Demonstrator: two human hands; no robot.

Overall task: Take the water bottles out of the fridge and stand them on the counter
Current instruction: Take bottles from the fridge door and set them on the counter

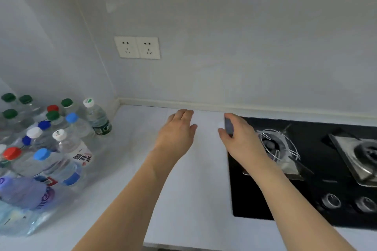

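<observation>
I see my left hand [177,128] flat and relaxed above the counter [189,189], my right hand [237,135] gripping a small dark object [228,127], water bottles [51,138] clustered upright far left

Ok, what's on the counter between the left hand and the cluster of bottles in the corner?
Nothing: in the head view, only bare white counter lies between the left hand and the nearest bottles.

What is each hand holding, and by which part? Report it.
Left hand: nothing, fingers straight. Right hand: a small dark object, pinched between thumb and fingers; what it is cannot be told.
</observation>
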